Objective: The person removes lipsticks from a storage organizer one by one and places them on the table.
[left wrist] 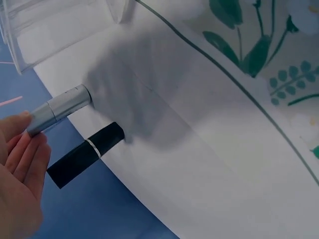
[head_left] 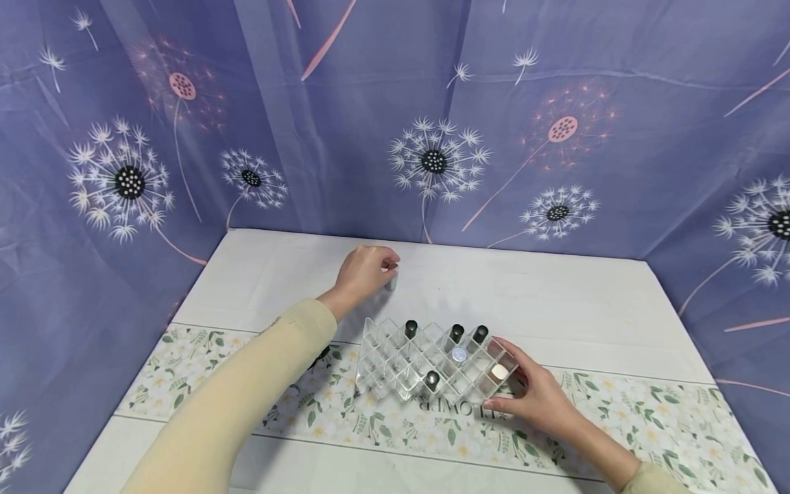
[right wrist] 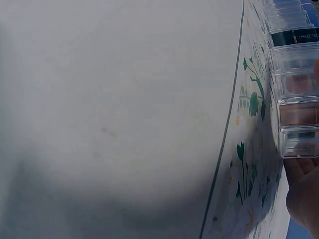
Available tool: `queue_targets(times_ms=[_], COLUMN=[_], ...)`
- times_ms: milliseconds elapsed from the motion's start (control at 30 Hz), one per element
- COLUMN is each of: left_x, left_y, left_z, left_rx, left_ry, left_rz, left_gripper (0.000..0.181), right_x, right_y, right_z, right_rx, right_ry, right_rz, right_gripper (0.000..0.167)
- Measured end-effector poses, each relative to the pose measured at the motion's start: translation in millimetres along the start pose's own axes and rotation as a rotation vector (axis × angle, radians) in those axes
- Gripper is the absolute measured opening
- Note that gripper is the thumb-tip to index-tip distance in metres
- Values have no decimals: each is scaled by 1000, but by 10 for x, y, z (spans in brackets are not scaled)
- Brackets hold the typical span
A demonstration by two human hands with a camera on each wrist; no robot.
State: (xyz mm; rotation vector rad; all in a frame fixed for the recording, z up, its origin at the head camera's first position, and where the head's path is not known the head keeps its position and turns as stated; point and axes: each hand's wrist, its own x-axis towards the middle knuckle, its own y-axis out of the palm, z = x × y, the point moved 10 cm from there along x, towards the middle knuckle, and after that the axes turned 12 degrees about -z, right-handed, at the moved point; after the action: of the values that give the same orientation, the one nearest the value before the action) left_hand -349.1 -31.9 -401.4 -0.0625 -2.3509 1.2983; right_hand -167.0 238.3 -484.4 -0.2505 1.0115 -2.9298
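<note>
My left hand (head_left: 365, 272) is beyond the organizer, toward the back of the table, and pinches a silver lipstick tube (left wrist: 60, 109) near its end. A black lipstick tube (left wrist: 85, 154) with a silver band stands beside it, apart from the fingers. My right hand (head_left: 543, 398) grips the right end of a clear lipstick organizer (head_left: 385, 360), thumb at the front and fingers behind. Within its diamond compartments are several black-capped tubes, a silvery one (head_left: 459, 355) and a pale-topped one (head_left: 498, 372) near the right hand.
The white table (head_left: 555, 309) carries a floral band (head_left: 642, 412) with lettering under the organizer. A purple dandelion-print curtain (head_left: 345, 137) hangs behind the table and along both sides.
</note>
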Motion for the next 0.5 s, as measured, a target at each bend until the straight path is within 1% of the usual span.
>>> queue_targets(times_ms=[233,500], left_x=[-11,-21], left_y=[-14,-37], left_z=[-40,-2], left_rx=[1,7], left_ry=[6,-15], left_rz=[-12,-24], left_gripper=[23,22], right_x=[-4,-2], right_y=[-1,4], right_z=[11,4], right_rx=[9,5], right_ry=[-7,-2], right_rz=[-2,0], right_gripper=[108,108])
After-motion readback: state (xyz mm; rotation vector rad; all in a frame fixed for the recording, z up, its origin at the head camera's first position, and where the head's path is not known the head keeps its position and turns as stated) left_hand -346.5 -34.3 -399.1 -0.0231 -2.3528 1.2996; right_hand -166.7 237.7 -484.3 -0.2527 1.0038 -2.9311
